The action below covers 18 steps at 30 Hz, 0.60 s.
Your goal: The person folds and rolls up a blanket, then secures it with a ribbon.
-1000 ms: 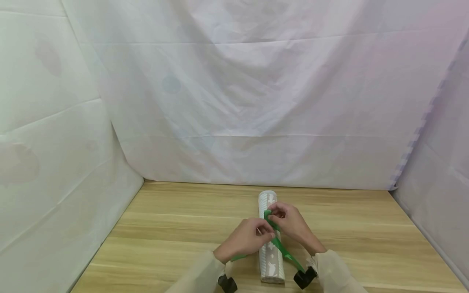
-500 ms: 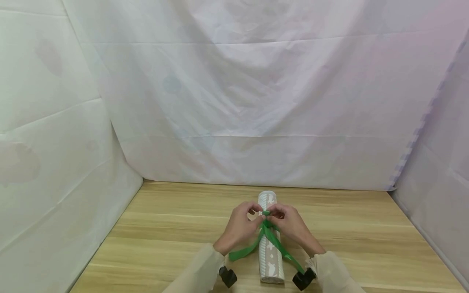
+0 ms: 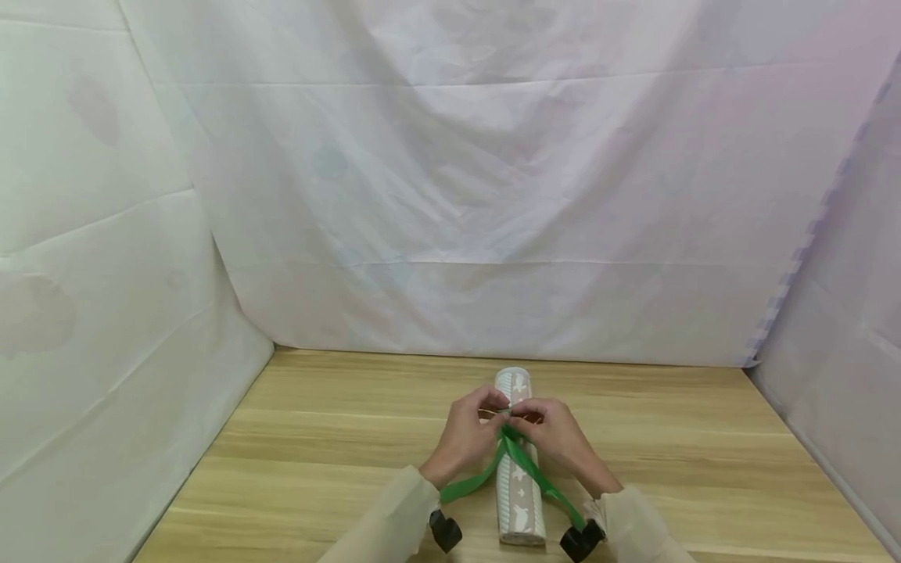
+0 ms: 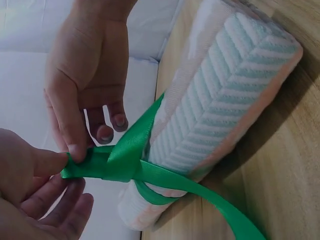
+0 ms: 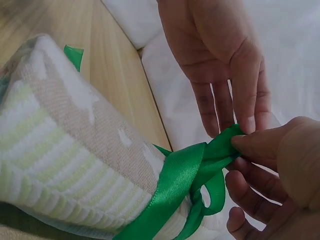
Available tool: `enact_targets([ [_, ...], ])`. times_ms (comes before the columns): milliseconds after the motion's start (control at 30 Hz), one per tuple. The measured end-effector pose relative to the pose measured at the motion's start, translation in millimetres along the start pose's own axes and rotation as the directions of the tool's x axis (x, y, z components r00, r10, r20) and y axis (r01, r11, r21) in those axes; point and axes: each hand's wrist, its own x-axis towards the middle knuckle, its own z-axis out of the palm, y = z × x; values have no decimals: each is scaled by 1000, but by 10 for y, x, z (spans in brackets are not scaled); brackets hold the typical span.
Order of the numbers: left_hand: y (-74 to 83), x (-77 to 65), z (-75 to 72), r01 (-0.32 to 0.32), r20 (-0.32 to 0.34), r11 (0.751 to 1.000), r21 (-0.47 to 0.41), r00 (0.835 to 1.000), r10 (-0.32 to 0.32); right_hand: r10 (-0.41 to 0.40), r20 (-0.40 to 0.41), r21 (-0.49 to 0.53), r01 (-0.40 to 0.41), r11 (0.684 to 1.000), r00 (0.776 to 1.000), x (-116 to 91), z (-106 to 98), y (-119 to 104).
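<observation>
A rolled towel [image 3: 521,524], white with stripes and a beige patterned band, lies lengthwise on the wooden table. Green satin ribbon [image 5: 172,182] wraps around it and crosses over itself on top. Above that crossing my left hand [image 3: 464,430] pinches a folded part of the ribbon between thumb and fingers. My right hand [image 3: 559,434] pinches the same part from the other side, fingertips meeting the left ones. In the right wrist view a small ribbon loop [image 5: 216,192] hangs under the fingers. One ribbon tail [image 4: 215,197] runs off to the left, another to the right.
Wood-grain table [image 3: 338,422] spreads out on both sides of the roll. White cloth [image 3: 450,195] hangs behind the table and along its left and right sides. Black wrist cameras [image 3: 446,532] sit below both sleeves.
My left hand has moved from over the roll's middle away from me, up to the right hand at the ribbon. The left tail now shows fully. The right hand has barely shifted.
</observation>
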Motion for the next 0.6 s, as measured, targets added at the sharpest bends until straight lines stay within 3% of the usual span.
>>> enact_targets([
  [300, -106, 56, 14, 4, 6, 992, -129, 1000, -4, 106, -101, 6, -106, 994, 989, -124, -9, 3],
  [467, -141, 64, 21, -6, 34, 988, -153, 999, 12, 87, -14, -31, -88, 996, 996, -203, 54, 71],
  [600, -139, 49, 31, -61, 73, 994, -95, 995, 68, 65, 39, -60, -63, 996, 997, -247, 92, 111],
])
